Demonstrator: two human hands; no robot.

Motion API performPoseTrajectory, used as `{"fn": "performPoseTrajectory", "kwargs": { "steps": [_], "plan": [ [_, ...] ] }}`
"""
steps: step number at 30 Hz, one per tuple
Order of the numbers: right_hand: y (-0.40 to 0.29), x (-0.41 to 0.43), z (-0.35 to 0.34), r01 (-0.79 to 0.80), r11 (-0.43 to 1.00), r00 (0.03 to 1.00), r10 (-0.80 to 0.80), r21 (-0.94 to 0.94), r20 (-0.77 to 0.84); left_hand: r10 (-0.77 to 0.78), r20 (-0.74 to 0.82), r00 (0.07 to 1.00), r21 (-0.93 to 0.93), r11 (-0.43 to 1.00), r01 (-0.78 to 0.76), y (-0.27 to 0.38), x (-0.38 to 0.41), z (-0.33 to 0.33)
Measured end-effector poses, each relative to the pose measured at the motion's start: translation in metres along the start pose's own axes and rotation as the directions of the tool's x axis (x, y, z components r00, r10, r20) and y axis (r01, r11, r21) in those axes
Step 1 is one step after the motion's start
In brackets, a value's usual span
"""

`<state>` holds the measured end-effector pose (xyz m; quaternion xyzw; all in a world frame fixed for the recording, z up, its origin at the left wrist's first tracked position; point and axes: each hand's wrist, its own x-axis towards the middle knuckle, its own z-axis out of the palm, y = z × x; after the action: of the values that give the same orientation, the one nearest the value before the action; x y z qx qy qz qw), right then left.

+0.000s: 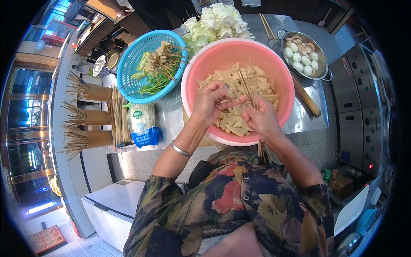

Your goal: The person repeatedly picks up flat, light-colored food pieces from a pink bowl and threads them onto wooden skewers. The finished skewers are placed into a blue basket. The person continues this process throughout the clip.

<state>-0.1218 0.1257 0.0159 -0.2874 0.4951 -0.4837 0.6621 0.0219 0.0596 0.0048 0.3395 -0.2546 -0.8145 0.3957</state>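
My right hand (261,115) grips a bundle of thin bamboo skewers (245,80), whose ends stick out above and below the fist. It is over a pink plastic basket (282,72) with a pale rim. Cut flat tan pieces, perhaps tofu skin (236,120), fill the basket's bottom. Close by on the left, my left hand (208,101) reaches its fingers towards the skewers. Its thumb is raised apart from them; whether a thin skewer lies between the fingers cannot be made out.
Loaded skewers and leafy greens (160,78) lie in a blue basket (128,75). Shredded cabbage (218,24) is heaped behind. Peeled eggs (297,57) sit in a steel colander (321,56). More skewers (306,96) lie on the steel table (316,115), near brown holders (99,117) and a noodle bag (141,119).
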Motion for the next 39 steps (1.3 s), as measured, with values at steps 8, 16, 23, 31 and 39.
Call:
{"fn": "performPoseTrajectory", "kwargs": {
  "steps": [8,16,23,31,39],
  "plan": [
    [-0.007,0.001,-0.004,-0.004,0.987,0.993,0.022,-0.158,0.113,0.147,-0.100,0.984,0.035,0.989,-0.144,0.011,0.000,-0.010],
    [-0.004,-0.002,0.001,-0.182,0.983,0.969,0.182,-0.016,0.170,0.199,-0.045,0.979,0.129,0.973,-0.192,0.008,-0.003,-0.020],
    [-0.004,0.005,0.003,-0.315,0.943,0.902,0.262,0.108,0.344,0.164,-0.089,0.983,0.105,0.982,-0.154,0.007,-0.013,-0.020],
    [-0.003,0.018,0.009,-0.382,0.910,0.868,0.295,0.158,0.400,0.193,-0.104,0.976,0.135,0.975,-0.178,0.000,-0.015,-0.037],
    [-0.018,0.015,0.006,-0.252,0.968,0.955,0.251,-0.019,0.160,0.421,-0.269,0.866,0.220,0.903,-0.370,0.052,-0.027,-0.062]
  ]
}}
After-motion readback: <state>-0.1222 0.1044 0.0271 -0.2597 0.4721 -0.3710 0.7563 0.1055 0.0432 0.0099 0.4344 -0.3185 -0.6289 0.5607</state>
